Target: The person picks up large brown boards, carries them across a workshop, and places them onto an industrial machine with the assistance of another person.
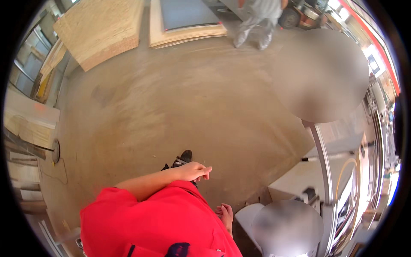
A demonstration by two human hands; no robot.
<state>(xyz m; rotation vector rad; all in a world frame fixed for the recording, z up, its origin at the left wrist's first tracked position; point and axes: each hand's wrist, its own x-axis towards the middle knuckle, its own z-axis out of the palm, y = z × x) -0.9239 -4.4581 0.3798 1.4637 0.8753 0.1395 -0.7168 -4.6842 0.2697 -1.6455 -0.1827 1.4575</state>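
Observation:
My left hand (195,172) swings in front of my red shirt (160,221), above the concrete floor (192,106). Its fingers are loosely bent and hold nothing that I can see. Lower down, beside my right hip, hangs my right hand (225,213). Its fingers are slightly curled, with no object visible in them. Neither hand touches anything around it. Below my left forearm a dark shoe (186,156) shows on the floor.
Ahead stand stacks of wooden panels (102,35) and a grey sheet (189,14) on more panels. A person in grey trousers (257,22) stands beyond. A machine with a metal rail (322,160) lines the right. At left, a round stand base (56,151) trails a cable.

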